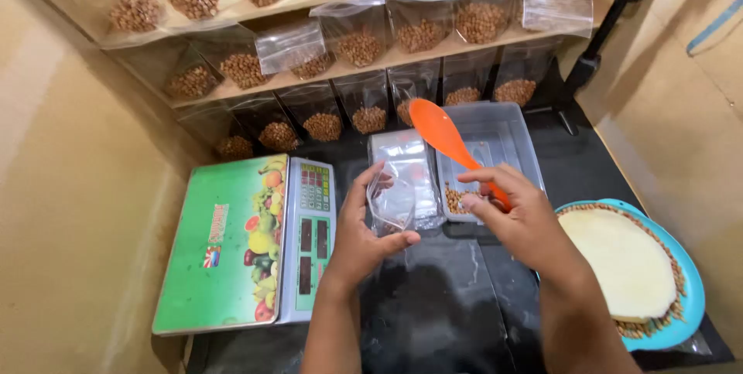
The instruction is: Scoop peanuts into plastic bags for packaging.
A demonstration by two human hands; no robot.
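Head view shows the left hand pinching a small clear bag above the counter, while the right hand grips an orange spoon beside the tray.

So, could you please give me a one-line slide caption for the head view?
Left hand holds a small clear bag open while right hand grips an orange spoon beside a scale.

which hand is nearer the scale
Left. The left hand holds a clear bag right beside the scale; the right hand, holding the orange spoon, is farther off, over the tray.
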